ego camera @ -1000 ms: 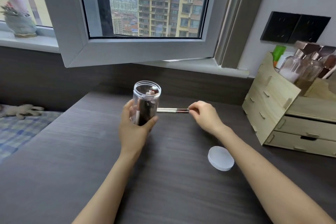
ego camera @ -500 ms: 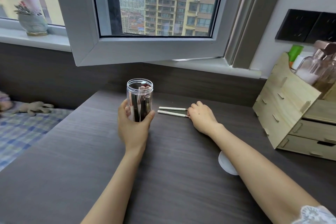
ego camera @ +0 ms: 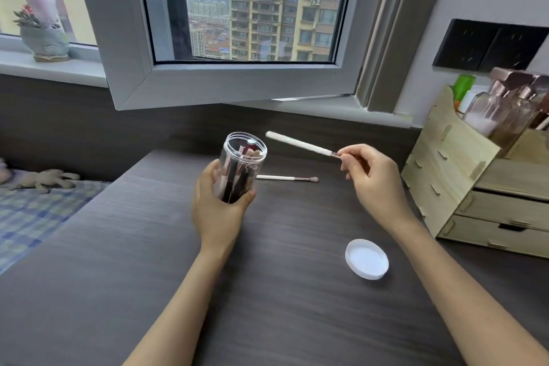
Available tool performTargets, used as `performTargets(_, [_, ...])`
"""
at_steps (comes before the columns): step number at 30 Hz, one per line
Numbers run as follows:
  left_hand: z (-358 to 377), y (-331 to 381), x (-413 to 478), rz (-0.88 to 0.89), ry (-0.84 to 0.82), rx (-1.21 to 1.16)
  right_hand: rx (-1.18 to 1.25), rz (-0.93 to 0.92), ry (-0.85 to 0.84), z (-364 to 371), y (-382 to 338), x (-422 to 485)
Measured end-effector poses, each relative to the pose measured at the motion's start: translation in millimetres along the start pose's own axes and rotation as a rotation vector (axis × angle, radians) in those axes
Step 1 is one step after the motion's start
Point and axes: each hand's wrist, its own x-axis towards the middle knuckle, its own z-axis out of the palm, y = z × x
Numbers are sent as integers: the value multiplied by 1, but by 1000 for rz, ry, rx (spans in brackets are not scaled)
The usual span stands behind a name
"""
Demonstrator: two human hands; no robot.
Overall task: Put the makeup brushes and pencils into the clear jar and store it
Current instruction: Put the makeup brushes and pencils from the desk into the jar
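My left hand (ego camera: 218, 205) grips the clear jar (ego camera: 242, 163) upright just above the dark desk (ego camera: 148, 261); several brushes and pencils stand inside it. Pinched by its metal end in my right hand (ego camera: 371, 178), a white-handled brush (ego camera: 298, 144) hangs in the air, its handle pointing left toward the jar's mouth. A second white-handled brush (ego camera: 286, 178) lies flat on the desk behind the jar. The jar's white lid (ego camera: 367, 258) rests on the desk below my right forearm.
A wooden drawer organiser (ego camera: 475, 187) with bottles stands at the right desk edge. The open window sash (ego camera: 208, 80) overhangs the desk's back. A bed with a checked cover (ego camera: 35, 211) lies left of the desk.
My right hand has lifted one of the two white brushes off the desk and raised it toward the jar. The other brush stays on the desk. The jar has barely moved.
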Motion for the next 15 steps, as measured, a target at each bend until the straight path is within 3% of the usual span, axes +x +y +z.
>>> performTargets(6, [4,4,-11,272,-126,112,-158,-213,-101,0,-33,-5])
performTargets(11, [4,5,-17,349,-190,136,54,-68,-209,19,-33,-1])
performTargets(15, [5,5,-16,369,-219,153,55,-45,-251,34,-30,6])
